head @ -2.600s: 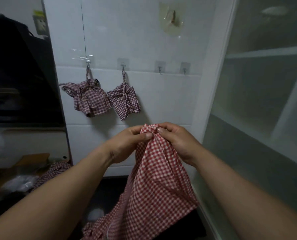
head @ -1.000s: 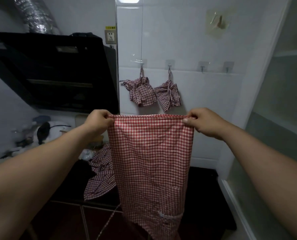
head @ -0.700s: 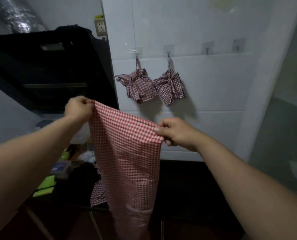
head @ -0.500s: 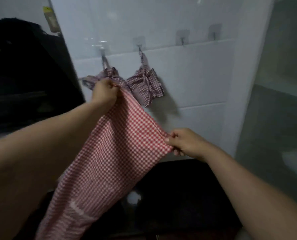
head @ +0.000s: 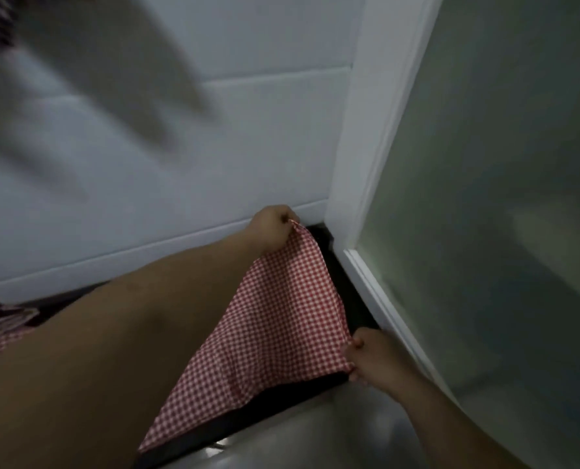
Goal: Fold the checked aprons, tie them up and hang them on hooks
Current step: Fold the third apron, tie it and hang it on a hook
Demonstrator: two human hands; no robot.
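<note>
Over the dark counter (head: 264,405), the checked apron (head: 271,326), pinched at its corners by left hand (head: 271,229) and right hand (head: 369,361), should be laid flat, unwrinkled.

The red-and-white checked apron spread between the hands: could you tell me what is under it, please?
A dark countertop shows past the edges of the red-and-white checked apron. Whatever lies on it beneath the cloth is covered.

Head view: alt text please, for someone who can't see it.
A red checked apron is stretched low over a dark counter, the left hand pinching its far corner and the right hand its near corner. A white tiled wall stands behind.
</note>
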